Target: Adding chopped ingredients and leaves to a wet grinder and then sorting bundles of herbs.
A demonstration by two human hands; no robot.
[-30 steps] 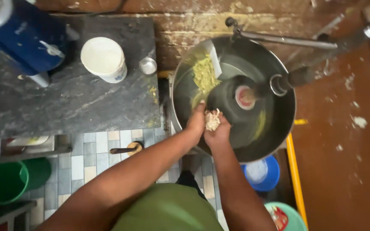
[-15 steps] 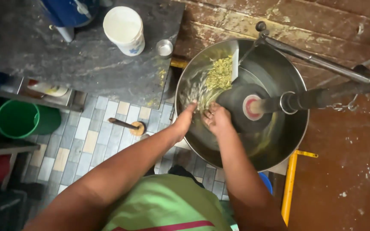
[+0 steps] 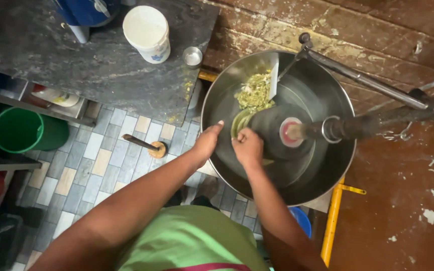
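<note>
The steel drum (image 3: 277,125) of a wet grinder was the biggest thing there, its round mouth facing up, and both hands were inside it near the front rim. Farther from the hands, toward the back wall, a heap of green-yellow mash (image 3: 253,94) lay piled against a white scraper blade (image 3: 273,76), probably because the blade catches what the drum carries round. Just right of the hands sat the dark grinding stone (image 3: 282,133), its axle (image 3: 357,126) running level out to the right; a thinner rod (image 3: 362,79) slanted across above. The left hand (image 3: 207,142) rested on the rim with fingers loosely together, holding nothing that I could see. The right hand (image 3: 247,145) was curled beside the stone; whether it held mash I cannot tell. Well left of both hands a white cup (image 3: 147,32) and a small steel cup (image 3: 192,56) stood on the dark counter (image 3: 96,65).
</note>
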